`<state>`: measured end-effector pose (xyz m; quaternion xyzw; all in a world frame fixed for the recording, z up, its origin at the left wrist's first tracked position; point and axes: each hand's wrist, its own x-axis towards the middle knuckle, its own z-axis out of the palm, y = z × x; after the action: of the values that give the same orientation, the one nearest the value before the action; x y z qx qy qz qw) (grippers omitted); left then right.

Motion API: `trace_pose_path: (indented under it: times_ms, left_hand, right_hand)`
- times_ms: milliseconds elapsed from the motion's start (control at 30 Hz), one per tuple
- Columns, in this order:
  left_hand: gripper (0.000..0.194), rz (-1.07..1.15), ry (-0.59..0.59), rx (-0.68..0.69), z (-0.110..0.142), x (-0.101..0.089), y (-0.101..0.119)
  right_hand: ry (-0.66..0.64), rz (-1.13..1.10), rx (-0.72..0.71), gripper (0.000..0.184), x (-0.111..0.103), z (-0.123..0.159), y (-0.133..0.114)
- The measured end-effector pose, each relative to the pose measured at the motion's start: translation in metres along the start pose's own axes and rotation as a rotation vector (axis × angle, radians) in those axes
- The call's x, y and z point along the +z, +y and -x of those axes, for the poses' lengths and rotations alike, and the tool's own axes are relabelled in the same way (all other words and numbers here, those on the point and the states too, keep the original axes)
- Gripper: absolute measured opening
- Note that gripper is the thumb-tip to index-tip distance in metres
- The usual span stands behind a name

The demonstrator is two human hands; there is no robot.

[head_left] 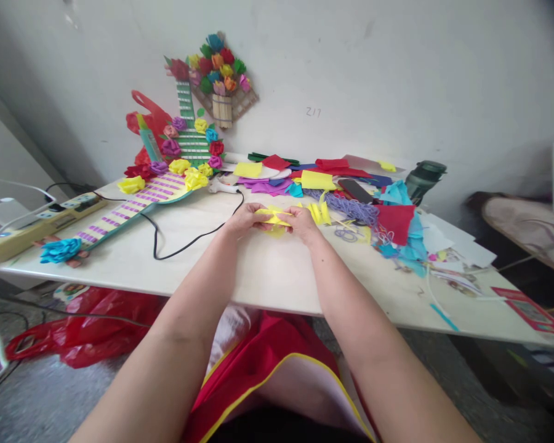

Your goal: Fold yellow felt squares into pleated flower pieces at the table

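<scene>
Both hands meet above the front middle of the table, pinching one piece of yellow crepe paper [276, 216]. My left hand [248, 220] grips its left end, and my right hand [303, 224] grips the right end. The fingers are closed, and parts of the paper are hidden behind them. Just beyond my right hand lie curled yellow paper strips [321, 212]. A bundle of purple string [346, 207] is to their right. Stacked coloured sheets, among them a yellow sheet [317, 180], lie behind my hands.
At left, a striped board with paper flowers [141, 200] leans over the table [203, 261] beside a power strip [46, 227]. A glue gun [221, 186] trails a black cord. A dark bottle [425, 179], a phone [355, 191] and paper scraps [410, 240] lie at right.
</scene>
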<state>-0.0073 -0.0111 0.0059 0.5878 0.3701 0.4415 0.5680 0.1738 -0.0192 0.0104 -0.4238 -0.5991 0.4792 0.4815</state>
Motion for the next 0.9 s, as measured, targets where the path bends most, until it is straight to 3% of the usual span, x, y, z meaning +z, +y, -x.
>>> trace_pose_path:
  times_ms: [167, 367, 633, 900]
  left_hand:
    - [0.035, -0.033, 0.041, 0.015, -0.0002, 0.0015, 0.0003]
    - [0.037, -0.055, -0.015, 0.009, -0.0002, 0.0005, -0.0012]
    - [0.045, -0.026, -0.004, -0.016, 0.003, 0.0042, 0.0051]
    - [0.036, -0.039, 0.006, 0.021, 0.0009, -0.0003, 0.0007]
  right_hand:
    - [-0.03, -0.048, 0.053, 0.023, -0.0009, 0.0015, -0.0015]
    - [-0.016, -0.026, 0.014, 0.022, -0.0015, -0.0006, 0.0022]
    - [-0.012, -0.043, 0.014, 0.022, -0.0015, -0.0009, 0.0022]
    - [-0.035, -0.082, -0.003, 0.027, -0.0026, -0.0025, 0.0049]
